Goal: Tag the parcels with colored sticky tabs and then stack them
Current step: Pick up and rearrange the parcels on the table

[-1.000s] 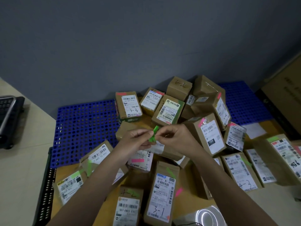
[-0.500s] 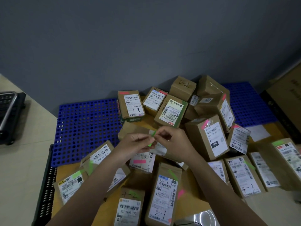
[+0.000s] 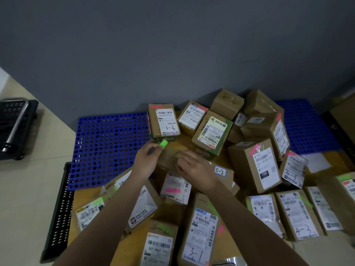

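Several brown cardboard parcels with white shipping labels lie in a loose heap. My left hand (image 3: 148, 158) pinches a pad of green sticky tabs (image 3: 163, 143) just below the parcel marked 3-3 (image 3: 163, 121). My right hand (image 3: 194, 167) rests with its fingers bent down on a plain brown parcel (image 3: 169, 156) in the middle of the heap. A label marked 5-2 (image 3: 220, 171) shows just right of that hand. Pink and green tabs sit on many of the parcels around.
A blue perforated plastic pallet (image 3: 107, 146) lies behind the heap at left and right. A black perforated tray (image 3: 59, 214) lines the left edge. A black device (image 3: 15, 125) sits far left. Parcels marked 3-1 (image 3: 199, 233), 4-3 (image 3: 299, 215) and 6-2 (image 3: 228, 103) ring the hands.
My hands were together over the tabs. Now they have parted: the left hand has moved up and left with the green tabs, and the right hand has come down onto the plain parcel.
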